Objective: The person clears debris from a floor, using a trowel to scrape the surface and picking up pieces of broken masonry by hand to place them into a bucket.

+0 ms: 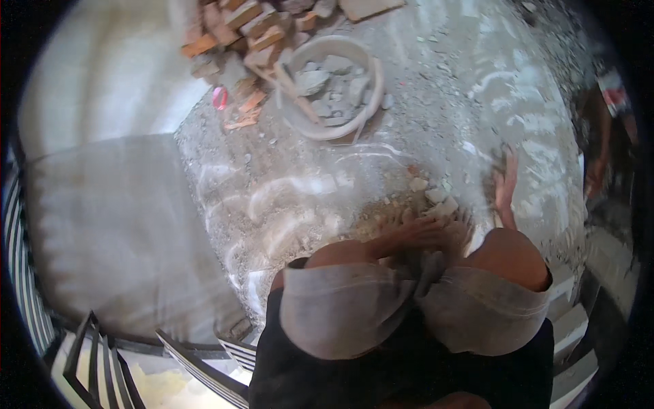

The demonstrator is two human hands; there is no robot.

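In the head view, pale rubble chunks (446,206) are lying on the dusty floor (422,123), just beyond the bare toes (464,223). Rough edges could be scraping skin if a hand sweeps carelessly, and a slipping chunk could be bruising those toes. Far off, a basin (338,132) is holding more rubble; knocking the stick (297,95) leaning on its left rim could be spilling some. The left hand (417,235) is pointing right beside the chunks; blur is hiding its finger gaps and any contact. The right hand (505,183), farther right, is spreading its fingers, apparently holding nothing.
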